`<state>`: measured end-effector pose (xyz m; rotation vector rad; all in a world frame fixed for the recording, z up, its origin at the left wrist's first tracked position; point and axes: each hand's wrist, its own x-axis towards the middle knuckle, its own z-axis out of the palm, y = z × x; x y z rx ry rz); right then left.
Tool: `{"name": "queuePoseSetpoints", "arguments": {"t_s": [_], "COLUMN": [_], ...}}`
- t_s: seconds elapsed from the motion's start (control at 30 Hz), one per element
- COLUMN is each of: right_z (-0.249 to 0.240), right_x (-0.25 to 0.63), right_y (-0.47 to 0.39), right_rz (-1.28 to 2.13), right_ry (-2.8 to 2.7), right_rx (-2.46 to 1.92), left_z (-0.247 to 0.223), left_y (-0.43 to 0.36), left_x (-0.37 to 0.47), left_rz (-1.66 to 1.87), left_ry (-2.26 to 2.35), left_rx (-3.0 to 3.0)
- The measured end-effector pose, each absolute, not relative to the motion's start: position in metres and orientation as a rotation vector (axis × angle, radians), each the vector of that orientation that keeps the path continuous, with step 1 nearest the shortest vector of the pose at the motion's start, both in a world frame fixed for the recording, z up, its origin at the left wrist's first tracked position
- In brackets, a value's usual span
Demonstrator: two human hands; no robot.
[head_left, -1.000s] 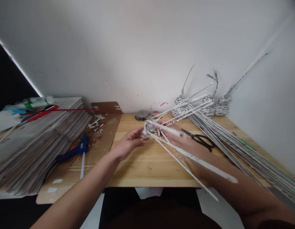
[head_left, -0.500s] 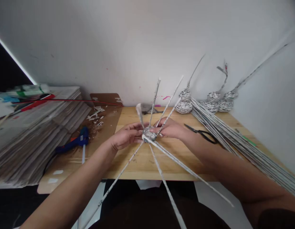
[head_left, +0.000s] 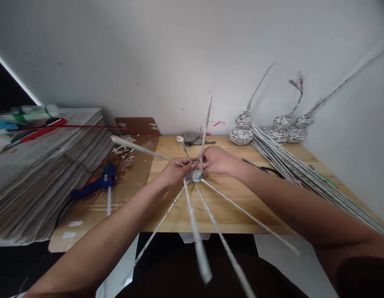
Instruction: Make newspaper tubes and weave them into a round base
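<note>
A small round piece woven from rolled newspaper (head_left: 195, 175) is held over the wooden table, with several long paper rods fanning out from it. My left hand (head_left: 177, 170) grips its left side, fingers closed, near a rod (head_left: 139, 148) that points up to the left. On the upper right, my right hand (head_left: 214, 160) is closed in a pinch at the base of an upright rod (head_left: 207, 120). Other rods (head_left: 213, 219) stretch down toward my lap. The fingertips partly hide the weave.
Woven gourd shapes (head_left: 241, 134) and a bundle of paper rods (head_left: 282, 155) lie at the right, near dark scissors (head_left: 269, 169). At left are a blue glue gun (head_left: 102, 182), paper scraps (head_left: 126, 149) and a newspaper stack (head_left: 49, 174).
The woven piece has turned and its rods point differently; one now leans far left. My left hand has moved right and up, and both hands are closer together.
</note>
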<state>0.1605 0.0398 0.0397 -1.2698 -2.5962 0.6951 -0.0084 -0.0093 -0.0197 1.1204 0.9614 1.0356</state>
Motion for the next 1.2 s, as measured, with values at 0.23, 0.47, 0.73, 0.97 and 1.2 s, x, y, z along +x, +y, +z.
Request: {"name": "queuePoseSetpoints", "arguments": {"t_s": [0.23, 0.47, 0.73, 0.97, 1.2], "right_z": [0.067, 0.015, -0.015, -0.026, -0.021], "right_x": [0.188, 0.178, 0.169, 0.170, 0.168], "right_y": [0.037, 0.043, 0.044, 0.044, 0.041], "right_rz": [0.270, 0.976, 1.288, 1.282, 1.383], "right_ry": [-2.169, -1.991, -1.643, -1.601, -1.487], "right_rx": [-1.084, -1.115, -0.959, -1.023, -1.000], "left_z": [-0.019, -0.023, -0.020, -0.030, -0.035], "left_y": [0.007, 0.013, 0.007, 0.007, 0.008], "left_x": [-0.014, -0.003, 0.008, 0.013, 0.014], "left_rz": [1.316, 1.409, 1.376, 1.403, 1.441], "left_ry": [0.984, 0.955, 1.024, 1.055, 1.134], "left_rx": [0.783, 0.789, 0.813, 0.856, 0.917]}}
